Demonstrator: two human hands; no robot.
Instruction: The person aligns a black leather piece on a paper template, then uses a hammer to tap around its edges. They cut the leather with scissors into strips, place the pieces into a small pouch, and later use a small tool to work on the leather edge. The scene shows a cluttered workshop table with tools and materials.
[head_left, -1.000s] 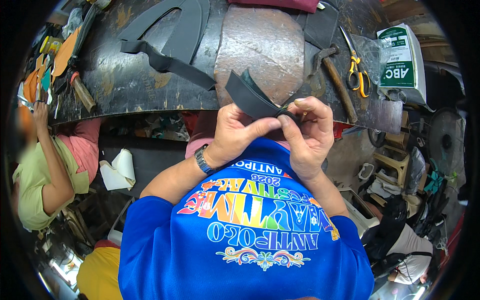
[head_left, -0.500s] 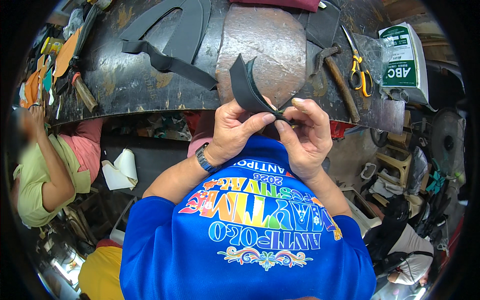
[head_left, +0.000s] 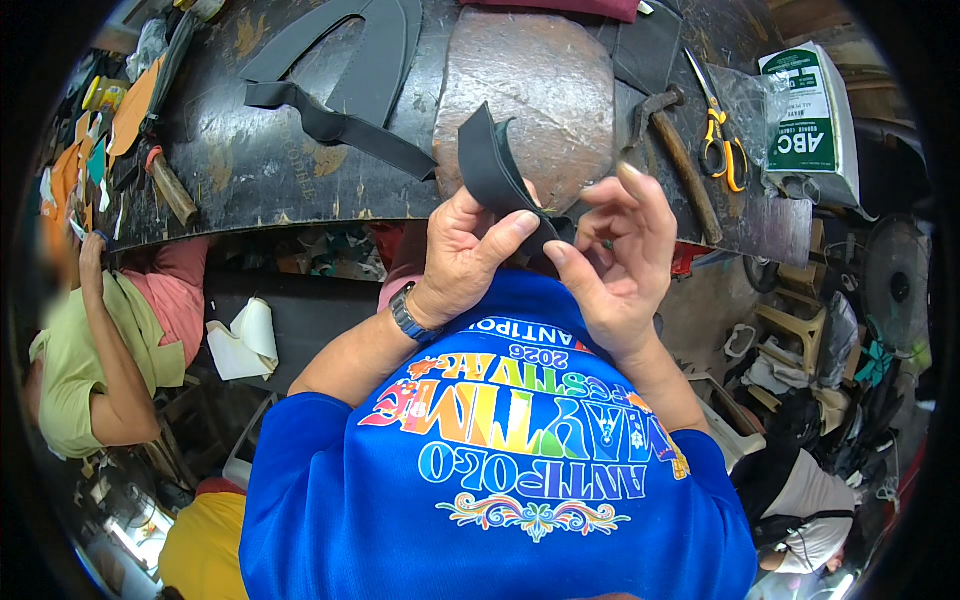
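Observation:
A black, leather-like strip curves upward between the thumb and fingers of my left hand, which is closed on it. The strip looks folded or doubled, with a greenish-dark inner side. Just right of its lower end is my right hand, its index finger raised, its other fingers half curled and its thumb apart from them. The right thumb tip is close to the strip's end; whether it touches cannot be made out. Beyond both hands lies a worn, brownish slab on the dark table.
On the dark table lie black cut pieces, a long black strip, a hammer, yellow-handled scissors and a green-white package. Another wooden-handled tool is at left, near a co-worker in light green.
My right hand has drawn slightly right, away from the strip, and its index finger has lifted from its pinch. My left hand keeps its hold. The co-worker's arm at left has shifted.

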